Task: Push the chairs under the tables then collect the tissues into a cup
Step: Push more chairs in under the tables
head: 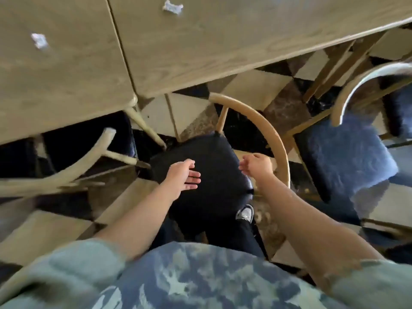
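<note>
A wooden chair with a black seat (214, 166) and a curved backrest (265, 130) stands out from the tables, right below me. My left hand (184, 176) hovers open over the seat's left side. My right hand (256, 163) is open beside the curved backrest, holding nothing. Two crumpled white tissues lie on the wooden tables: one tissue (39, 40) on the left table (55, 85), another tissue (172, 7) on the right table (200, 52). No cup is in view.
A chair with a curved back (66, 172) is partly under the left table. Another chair with a blue-lit seat (343, 159) stands out at the right. The floor has black and white tiles (252, 85). My shoe (245, 214) is near the black seat.
</note>
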`<control>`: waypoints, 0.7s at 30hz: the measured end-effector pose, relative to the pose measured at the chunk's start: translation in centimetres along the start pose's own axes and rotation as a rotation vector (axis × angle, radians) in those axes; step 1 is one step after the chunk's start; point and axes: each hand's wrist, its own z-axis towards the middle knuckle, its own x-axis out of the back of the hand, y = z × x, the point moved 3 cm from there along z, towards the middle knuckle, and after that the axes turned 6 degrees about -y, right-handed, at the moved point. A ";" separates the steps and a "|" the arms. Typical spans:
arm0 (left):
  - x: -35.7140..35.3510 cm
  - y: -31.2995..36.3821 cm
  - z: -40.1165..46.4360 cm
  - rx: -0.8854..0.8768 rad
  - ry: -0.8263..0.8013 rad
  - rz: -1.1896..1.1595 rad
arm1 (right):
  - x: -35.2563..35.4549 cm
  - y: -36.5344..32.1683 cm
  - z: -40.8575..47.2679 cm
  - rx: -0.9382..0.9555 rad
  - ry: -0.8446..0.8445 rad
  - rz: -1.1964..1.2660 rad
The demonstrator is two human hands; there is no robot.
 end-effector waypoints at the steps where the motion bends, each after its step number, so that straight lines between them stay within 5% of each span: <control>1: -1.1 -1.1 -0.9 -0.006 0.064 -0.029 | 0.5 -0.1 0.5 -0.014 -0.052 0.006; 12: -11.1 -9.3 -6.6 0.073 0.050 -0.205 | 4.1 -1.7 -1.9 0.112 -0.265 -0.189; 21: -16.0 -12.7 -6.9 0.075 -0.069 -0.311 | 7.8 -4.1 -4.8 0.310 -0.095 -0.480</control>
